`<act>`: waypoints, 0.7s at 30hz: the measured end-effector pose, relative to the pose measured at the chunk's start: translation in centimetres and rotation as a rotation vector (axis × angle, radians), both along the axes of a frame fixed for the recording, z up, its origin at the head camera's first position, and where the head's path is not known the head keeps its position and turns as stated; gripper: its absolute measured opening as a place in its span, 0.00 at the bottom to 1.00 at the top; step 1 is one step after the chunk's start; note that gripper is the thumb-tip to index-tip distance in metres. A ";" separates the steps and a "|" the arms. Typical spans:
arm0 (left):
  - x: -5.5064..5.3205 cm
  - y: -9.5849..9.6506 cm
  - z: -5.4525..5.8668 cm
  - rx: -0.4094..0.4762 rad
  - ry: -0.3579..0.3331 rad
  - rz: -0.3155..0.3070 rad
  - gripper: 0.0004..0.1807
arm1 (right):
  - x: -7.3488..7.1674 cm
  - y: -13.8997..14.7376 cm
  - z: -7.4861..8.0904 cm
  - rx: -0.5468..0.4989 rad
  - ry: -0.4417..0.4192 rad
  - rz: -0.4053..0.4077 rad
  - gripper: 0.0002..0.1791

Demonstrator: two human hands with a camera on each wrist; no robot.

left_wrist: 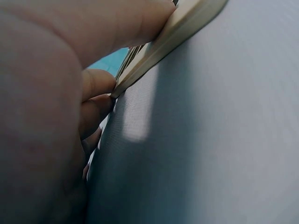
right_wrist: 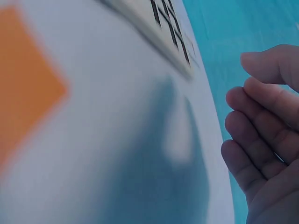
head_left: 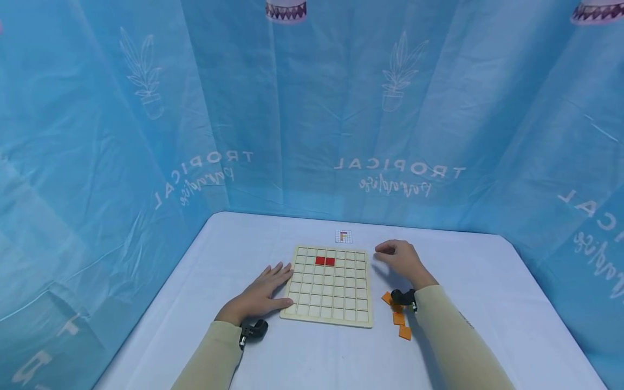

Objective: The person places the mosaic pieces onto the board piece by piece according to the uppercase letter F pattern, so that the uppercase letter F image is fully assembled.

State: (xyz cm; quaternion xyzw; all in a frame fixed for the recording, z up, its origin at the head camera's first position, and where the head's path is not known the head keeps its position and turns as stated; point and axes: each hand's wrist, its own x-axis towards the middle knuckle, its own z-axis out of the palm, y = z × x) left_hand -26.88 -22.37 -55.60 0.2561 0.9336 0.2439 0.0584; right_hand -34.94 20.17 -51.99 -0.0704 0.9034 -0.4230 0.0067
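Note:
A cream gridded board (head_left: pixel 325 324) lies on the white table, with two red square tiles (head_left: pixel 320 260) side by side in an upper row. My left hand (head_left: pixel 263 290) rests at the board's left edge, fingers spread. The thumb (left_wrist: pixel 135 23) touches that edge in the left wrist view. Just off the board's upper right corner hovers my right hand (head_left: pixel 402 260), its fingers loosely bent. In the right wrist view nothing shows between the thumb (right_wrist: pixel 261 65) and the fingers. Several orange square tiles (head_left: pixel 398 318) lie right of the board, partly hidden by the right wrist.
A small card (head_left: pixel 343 236) with a red and orange pattern on a grid lies beyond the board. Blue printed curtains (head_left: pixel 312 135) hang around the white table (head_left: pixel 312 357). A black wrist camera (head_left: pixel 403 297) hangs over the orange tiles.

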 end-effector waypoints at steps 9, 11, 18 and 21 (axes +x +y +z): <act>0.1 0.1 0.1 -0.010 -0.004 0.013 0.49 | 1.6 5.5 -1.3 0.018 -0.079 -0.064 0.18; 0.1 0.1 0.0 -0.010 -0.004 0.014 0.49 | 2.3 6.4 -1.5 0.027 -0.089 -0.064 0.18; 0.1 0.2 0.1 -0.009 -0.002 0.017 0.49 | 4.4 7.9 -1.4 0.051 -0.106 -0.058 0.20; 0.1 0.3 0.2 -0.007 -0.006 0.017 0.49 | 5.1 8.3 -1.2 0.063 -0.091 -0.056 0.20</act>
